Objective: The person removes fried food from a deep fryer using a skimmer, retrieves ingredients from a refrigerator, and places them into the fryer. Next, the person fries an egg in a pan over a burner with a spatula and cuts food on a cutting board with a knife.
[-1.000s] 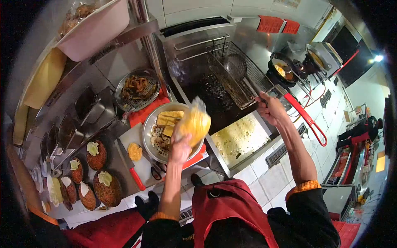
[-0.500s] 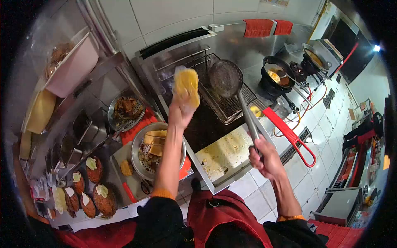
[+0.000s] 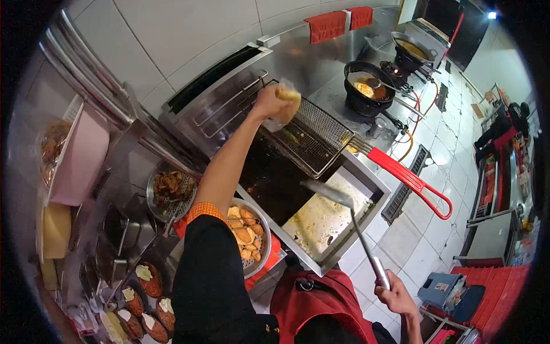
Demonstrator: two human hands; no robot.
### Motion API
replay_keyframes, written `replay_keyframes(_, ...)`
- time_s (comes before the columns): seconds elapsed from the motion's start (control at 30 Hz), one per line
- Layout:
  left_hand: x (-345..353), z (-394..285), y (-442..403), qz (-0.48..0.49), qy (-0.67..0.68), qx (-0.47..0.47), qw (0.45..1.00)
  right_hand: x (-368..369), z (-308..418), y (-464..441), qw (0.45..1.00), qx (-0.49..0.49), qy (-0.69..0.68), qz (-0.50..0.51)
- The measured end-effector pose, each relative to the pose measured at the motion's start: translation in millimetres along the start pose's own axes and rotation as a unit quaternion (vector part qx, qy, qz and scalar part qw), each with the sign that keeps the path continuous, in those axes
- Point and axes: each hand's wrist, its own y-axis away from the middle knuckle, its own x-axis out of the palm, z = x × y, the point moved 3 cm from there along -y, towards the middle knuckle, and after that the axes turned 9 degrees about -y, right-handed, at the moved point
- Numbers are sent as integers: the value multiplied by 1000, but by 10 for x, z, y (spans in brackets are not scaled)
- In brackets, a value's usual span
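Note:
My left hand [image 3: 271,104] grips a clear plastic bag [image 3: 286,108] with something yellowish inside, over the back of the deep fryer. The bag overlaps the near-left side of a wire fry basket [image 3: 321,127] in view; whether they touch I cannot tell. Dark oil [image 3: 266,186] fills the fryer below. In my right hand [image 3: 396,293], at the lower right, is the handle of a metal skimmer [image 3: 369,252]. Its head, blurred and turned nearly edge-on, hangs above the fryer's light, crumb-covered metal plate [image 3: 309,232].
The basket's red handle [image 3: 409,182] juts out over the fryer's right side. A colander [image 3: 267,235] of golden fried pieces stands left of my apron. Further right, a black wok [image 3: 366,103] sits on a burner. Dark oval items with pale toppings [image 3: 150,280] lie lower left.
The view has shifted. My left hand has carried the bag up and right towards the basket. The skimmer has come down from over the basket, its head turning edge-on, as my right hand drew back.

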Motion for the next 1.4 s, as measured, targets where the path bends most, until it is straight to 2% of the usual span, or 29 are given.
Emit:
replay_keyframes(0.03, 75, 90, -39, 4, -74, 23, 997, -15, -91, -17, 994, -58, 87, -17)
replay_keyframes(0.07, 153, 180, -36, -28, -83, 46, 995, -19, -112, -41, 977, -116, 174, -34)
replay_keyframes(0.17, 323, 389, -26, 35, -186, 81, 979, 57, -116, -136, 966, -29, 253, -52)
replay_keyframes(0.2, 260, 164, 90, 104, -259, 35, 960, 117, -124, -205, 961, -52, 263, -63)
replay_keyframes(0.33, 433, 179, 116, 281, -383, 67, 878, 168, -417, -496, 950, -73, 300, -51)
replay_keyframes(0.53, 282, -14, -130, 182, -362, 93, 910, 148, -399, -641, 952, -92, 289, -27)
replay_keyframes(0.67, 123, -77, -191, 43, -318, 116, 940, 150, -380, -718, 957, -102, 269, -31)
replay_keyframes(0.77, -94, -207, -216, 3, -315, 143, 938, 164, -364, -790, 952, -101, 287, -16)
replay_keyframes(0.8, -155, -209, -243, -14, -319, 118, 940, 180, -391, -816, 951, -100, 290, -17)
replay_keyframes(0.9, -208, -255, -211, -19, -330, 60, 942, 206, -436, -870, 948, -98, 303, -10)
replay_keyframes(1.1, -402, -270, -253, -85, -323, 84, 939, 178, -358, -911, 944, -97, 316, 3)
replay_keyframes(1.2, -472, -309, -210, -132, -261, 97, 951, 156, -371, -920, 948, -85, 308, -4)
replay_keyframes(1.3, -465, -336, -128, -109, -197, 73, 972, 130, -354, -916, 948, -92, 306, -16)
replay_keyframes(1.33, -477, -335, -121, -123, -221, 101, 962, 119, -368, -923, 949, -88, 303, -18)
replay_keyframes(1.4, -509, -270, -78, -130, -211, 67, 967, 78, -340, -918, 945, -87, 314, -12)
